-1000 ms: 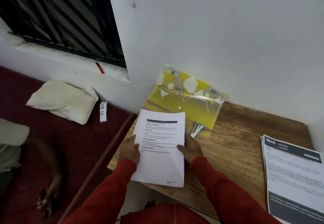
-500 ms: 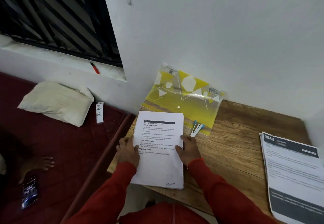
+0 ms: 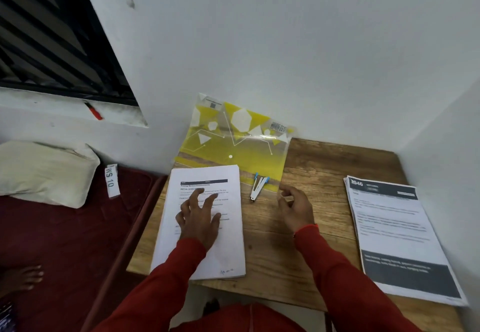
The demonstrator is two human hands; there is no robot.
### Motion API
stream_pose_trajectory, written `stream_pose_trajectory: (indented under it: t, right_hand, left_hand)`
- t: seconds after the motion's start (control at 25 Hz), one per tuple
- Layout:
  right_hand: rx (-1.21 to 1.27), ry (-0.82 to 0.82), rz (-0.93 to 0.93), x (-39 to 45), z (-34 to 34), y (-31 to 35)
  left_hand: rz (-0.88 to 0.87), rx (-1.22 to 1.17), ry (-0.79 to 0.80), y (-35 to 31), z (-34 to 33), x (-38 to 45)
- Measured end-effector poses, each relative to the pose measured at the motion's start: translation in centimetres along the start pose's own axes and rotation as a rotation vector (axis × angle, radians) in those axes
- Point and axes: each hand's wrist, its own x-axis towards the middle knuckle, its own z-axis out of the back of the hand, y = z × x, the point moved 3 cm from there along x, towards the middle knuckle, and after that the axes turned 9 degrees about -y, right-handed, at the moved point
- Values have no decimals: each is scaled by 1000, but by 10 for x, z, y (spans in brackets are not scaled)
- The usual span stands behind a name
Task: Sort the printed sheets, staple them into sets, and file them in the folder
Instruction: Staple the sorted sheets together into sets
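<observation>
One sheet stack (image 3: 207, 243) under left hand (image 3: 200, 217)

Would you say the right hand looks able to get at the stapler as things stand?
Probably yes. The right hand is empty, fingers loosely curled, just to the right of the stapler, which lies exposed on the table at the folder's near edge. Only bare wood shows between them.

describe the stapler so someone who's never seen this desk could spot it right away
On the wooden table, find the yellow folder leaning against the wall. The stapler lies at its lower edge, between the left paper stack and the right hand. It alone is small, white and blue-tipped.
</observation>
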Motion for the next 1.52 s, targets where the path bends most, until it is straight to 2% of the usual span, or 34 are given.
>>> stream_pose_trajectory:
  t: [0.44,0.64,0.8,1.0,1.12,1.28,1.52]
  right_hand:
    - [-110,-268,-137,23,112,-79]
    - [-215,-353,-239,29,156,-117]
    - [-472,-317,-346,41,198,-141]
    - [-630,-233,-423,47,220,-174]
    - [-659,-241,-433,48,229,-184]
    - [-736,-122,-417,51,226,-191]
    - [-768,-67,-429,53,223,-195]
  left_hand:
    - [-356,-172,221,-133,-54,-6]
    - [-412,-368,332,-183,-79,-24]
    - [-406,-476,450,-224,-91,-34]
    - [-259,-618,567,-261,-112,-42]
    - [-227,-624,621,-272,-120,-45]
    - [-166,-657,691,-286,-128,-53]
    - [-142,-733,749,-297,-132,-59]
